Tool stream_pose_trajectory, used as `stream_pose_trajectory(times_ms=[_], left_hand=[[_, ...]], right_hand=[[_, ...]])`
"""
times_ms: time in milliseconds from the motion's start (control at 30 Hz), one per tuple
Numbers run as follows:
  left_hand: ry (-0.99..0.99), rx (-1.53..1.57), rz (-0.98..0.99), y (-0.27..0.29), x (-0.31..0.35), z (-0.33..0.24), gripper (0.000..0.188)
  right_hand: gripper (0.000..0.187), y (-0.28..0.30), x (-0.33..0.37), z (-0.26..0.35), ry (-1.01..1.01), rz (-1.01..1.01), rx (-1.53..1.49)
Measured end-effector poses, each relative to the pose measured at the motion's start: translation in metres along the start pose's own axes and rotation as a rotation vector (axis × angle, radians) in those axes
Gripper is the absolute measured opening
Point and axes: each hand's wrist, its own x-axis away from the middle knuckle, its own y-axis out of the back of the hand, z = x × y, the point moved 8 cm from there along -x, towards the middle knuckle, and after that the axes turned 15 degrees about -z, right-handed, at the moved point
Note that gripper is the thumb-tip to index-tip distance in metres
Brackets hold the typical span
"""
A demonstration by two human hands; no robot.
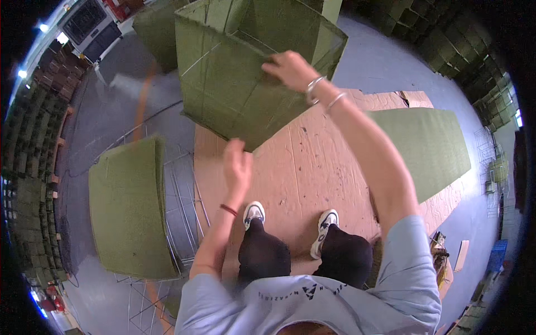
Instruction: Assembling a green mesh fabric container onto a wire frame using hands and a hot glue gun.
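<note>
In front of me stands a large green box (223, 84) with fabric-like walls and an open top, tilted with one lower corner toward me. Thin straight lines, like wires, run along its walls. My right hand (291, 69) is closed over the upper edge near the close corner, a silver bracelet on its wrist. Just below the bottom corner is my left hand (238, 170), fingers stretched up and slightly apart. Its fingertips are at the box's lower edge; whether they press on it is hard to tell.
Flat cardboard (301, 167) lies under my feet. To the left, a stack of green sheets (128, 209) rests on wire frames (181, 206). At right lies another green sheet (421, 148). Further green boxes (159, 36) stand behind, and stacks (33, 145) line the left side.
</note>
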Motion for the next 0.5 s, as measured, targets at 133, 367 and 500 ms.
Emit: stream_pose_trajectory(times_ms=[133,367,500], left_hand=[[0.702,0.145,-0.163,-0.009,0.029,0.208,0.062],[1.079,1.177,-0.142,-0.044,0.024,0.128,0.066],[0.817,1.008,-0.187,0.043,-0.055,0.126,0.062]], right_hand=[[0.048,0.063,-0.016,-0.026,-0.559,0.058,-0.561],[0.033,0.113,0.012,-0.099,-0.717,0.048,-0.493],[0.030,0.147,0.038,-0.140,-1.043,-0.056,-0.739]])
